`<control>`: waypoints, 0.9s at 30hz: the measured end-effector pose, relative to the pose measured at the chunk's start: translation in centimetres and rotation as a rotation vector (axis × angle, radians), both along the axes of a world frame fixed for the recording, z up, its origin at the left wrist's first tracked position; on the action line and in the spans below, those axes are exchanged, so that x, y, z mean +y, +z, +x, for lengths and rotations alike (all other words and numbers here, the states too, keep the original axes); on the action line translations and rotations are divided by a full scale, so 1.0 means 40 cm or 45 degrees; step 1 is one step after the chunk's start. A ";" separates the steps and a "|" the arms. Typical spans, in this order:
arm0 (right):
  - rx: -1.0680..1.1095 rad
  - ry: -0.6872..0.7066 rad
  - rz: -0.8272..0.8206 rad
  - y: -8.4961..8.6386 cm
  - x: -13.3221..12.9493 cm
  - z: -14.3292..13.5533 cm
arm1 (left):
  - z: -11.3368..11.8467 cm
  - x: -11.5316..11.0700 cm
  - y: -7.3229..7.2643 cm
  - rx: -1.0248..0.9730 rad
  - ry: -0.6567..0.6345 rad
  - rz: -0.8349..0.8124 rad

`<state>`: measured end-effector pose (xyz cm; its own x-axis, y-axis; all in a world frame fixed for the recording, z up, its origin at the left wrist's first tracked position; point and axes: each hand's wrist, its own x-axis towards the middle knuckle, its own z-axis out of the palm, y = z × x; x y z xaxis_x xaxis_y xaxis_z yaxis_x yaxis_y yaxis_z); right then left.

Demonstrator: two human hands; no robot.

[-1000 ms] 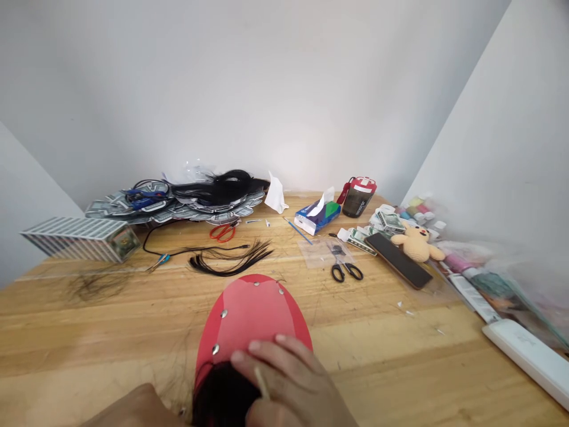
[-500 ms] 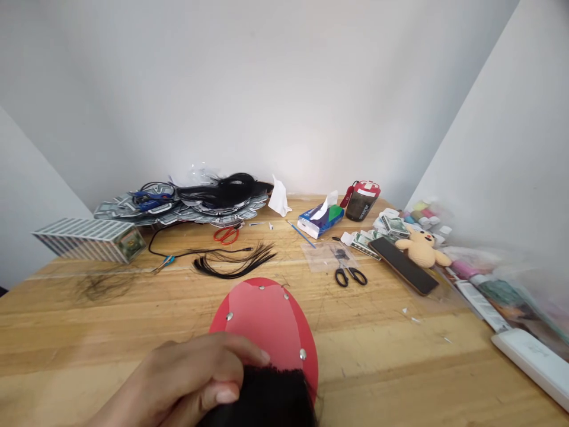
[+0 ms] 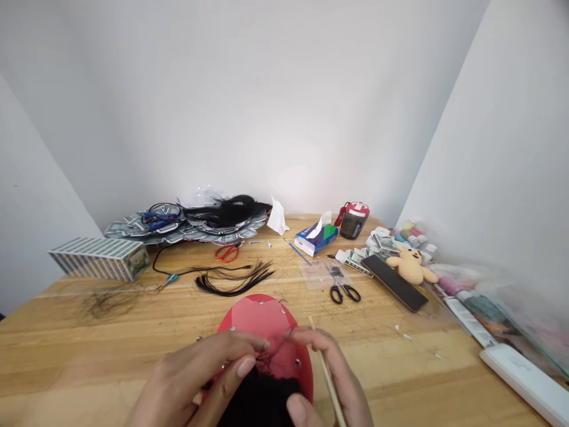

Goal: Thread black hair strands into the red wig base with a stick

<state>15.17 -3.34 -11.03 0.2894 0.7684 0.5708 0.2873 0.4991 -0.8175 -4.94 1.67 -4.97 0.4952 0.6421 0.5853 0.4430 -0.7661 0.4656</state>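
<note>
A red rounded form (image 3: 240, 316), with a paler pink patch and silver pins around it, stands at the near edge of view. Dense black hair (image 3: 260, 394) covers its lower part. Over its left side, my left hand (image 3: 200, 370) pinches a few thin dark hair strands (image 3: 265, 357) just above the hair's edge. My right hand (image 3: 340, 373) is at the right side, holding a thin pale wooden stick (image 3: 326, 373) along its fingers. Its index fingertip is close to the pink patch, and the thumb lies before the black hair. The stick's working end, if any, cannot be made out.
Beyond the form lie a loose hair bundle (image 3: 235, 281), black scissors (image 3: 344, 292), red-handled scissors (image 3: 227, 253) and a tissue pack (image 3: 316, 238). A phone (image 3: 395, 283) and a plush toy (image 3: 411, 265) are at right, a striped box (image 3: 98, 258) at left.
My right hand has come into view with the wooden stick. My left hand remains at the hair's edge, with loose strands now visible at its fingertips. The view has tilted slightly upward.
</note>
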 end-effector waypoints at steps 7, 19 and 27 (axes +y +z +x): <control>0.330 0.715 -0.283 0.078 0.037 -0.020 | 0.064 -0.010 0.037 0.100 0.137 0.190; 0.521 0.908 -0.565 0.170 0.124 0.047 | 0.095 0.079 0.061 -0.358 -0.119 -0.612; 0.365 0.852 -0.617 0.212 0.164 0.123 | 0.055 0.125 0.065 -0.336 -0.022 -0.889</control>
<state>20.08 3.22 -2.55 -0.2270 0.9674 0.1118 -0.1910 0.0684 -0.9792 -2.73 6.66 -2.38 0.4079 0.9015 0.1450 0.2397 -0.2590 0.9357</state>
